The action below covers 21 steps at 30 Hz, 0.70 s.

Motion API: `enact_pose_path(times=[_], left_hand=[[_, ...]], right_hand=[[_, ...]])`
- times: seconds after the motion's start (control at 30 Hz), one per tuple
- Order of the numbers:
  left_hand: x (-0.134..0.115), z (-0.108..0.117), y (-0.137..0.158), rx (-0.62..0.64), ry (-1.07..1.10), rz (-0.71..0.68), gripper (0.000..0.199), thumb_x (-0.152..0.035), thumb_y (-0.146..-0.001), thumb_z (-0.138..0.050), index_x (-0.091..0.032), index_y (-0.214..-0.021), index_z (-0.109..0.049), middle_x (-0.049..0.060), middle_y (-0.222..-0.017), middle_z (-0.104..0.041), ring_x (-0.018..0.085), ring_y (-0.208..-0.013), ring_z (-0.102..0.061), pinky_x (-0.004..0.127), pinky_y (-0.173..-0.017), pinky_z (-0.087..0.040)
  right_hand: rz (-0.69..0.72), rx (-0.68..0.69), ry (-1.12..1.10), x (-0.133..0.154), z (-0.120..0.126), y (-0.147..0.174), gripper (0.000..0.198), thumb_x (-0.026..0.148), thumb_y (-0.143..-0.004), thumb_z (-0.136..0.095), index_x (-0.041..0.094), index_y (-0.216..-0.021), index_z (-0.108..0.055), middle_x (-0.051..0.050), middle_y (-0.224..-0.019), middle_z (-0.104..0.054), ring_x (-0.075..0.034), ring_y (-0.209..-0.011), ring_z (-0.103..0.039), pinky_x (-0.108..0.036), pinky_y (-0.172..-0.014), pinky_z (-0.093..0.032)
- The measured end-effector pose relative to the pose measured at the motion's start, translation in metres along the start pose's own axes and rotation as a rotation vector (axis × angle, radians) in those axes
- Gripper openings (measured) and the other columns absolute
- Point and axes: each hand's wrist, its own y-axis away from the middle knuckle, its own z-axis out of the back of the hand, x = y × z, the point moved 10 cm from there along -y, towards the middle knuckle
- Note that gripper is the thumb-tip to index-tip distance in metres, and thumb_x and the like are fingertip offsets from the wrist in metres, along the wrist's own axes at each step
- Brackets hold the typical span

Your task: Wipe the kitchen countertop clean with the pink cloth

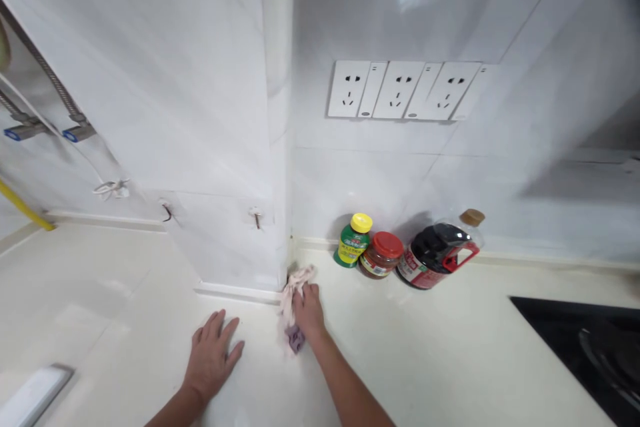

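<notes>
My right hand (309, 310) presses a crumpled pinkish cloth (291, 293) against the cream countertop (425, 353), right at the foot of the white tiled wall corner (280, 213). Part of the cloth sticks out toward the corner and part shows below my fingers. My left hand (211, 355) lies flat on the counter with fingers spread, a short way left of the cloth, holding nothing.
Against the back wall stand a green jar with a yellow lid (353, 241), a jar with a red lid (381, 255) and a large dark-capped bottle (436, 255). Wall sockets (405, 90) above. A black cooktop (590, 347) lies at right; hoses (45, 73) at left.
</notes>
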Motion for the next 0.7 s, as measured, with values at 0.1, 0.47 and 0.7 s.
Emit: enact_pose_path(times=[0.1, 0.47, 0.7], left_hand=[[-0.001, 0.001, -0.001, -0.006, -0.009, -0.010, 0.045, -0.048, -0.094, -0.051, -0.028, -0.131, -0.068, 0.014, -0.144, -0.062, 0.033, -0.136, -0.054, 0.049, -0.103, -0.046], [-0.001, 0.000, 0.000, 0.020, -0.004, 0.014, 0.043, -0.047, -0.095, -0.051, -0.030, -0.131, -0.068, 0.013, -0.145, -0.062, 0.032, -0.137, -0.053, 0.049, -0.104, -0.046], [-0.002, 0.000, 0.000, 0.025, 0.012, 0.022, 0.043, -0.048, -0.095, -0.052, -0.029, -0.130, -0.068, 0.014, -0.145, -0.061, 0.033, -0.137, -0.052, 0.050, -0.105, -0.045]], right_hand=[[0.118, 0.085, -0.041, 0.005, 0.001, 0.058, 0.039, 0.020, -0.090, -0.048, 0.023, -0.125, -0.066, -0.011, -0.126, -0.055, -0.024, -0.124, -0.055, -0.037, -0.111, -0.044], [0.266, 0.020, 0.009, 0.012, 0.086, 0.026, 0.049, 0.018, -0.089, -0.045, 0.024, -0.134, -0.065, -0.011, -0.136, -0.053, -0.025, -0.132, -0.051, -0.044, -0.114, -0.041], [0.088, 0.204, 0.559, 0.012, 0.039, -0.086, 0.051, 0.041, -0.097, -0.056, 0.025, -0.146, -0.056, -0.013, -0.161, -0.041, -0.039, -0.148, -0.029, -0.066, -0.116, -0.021]])
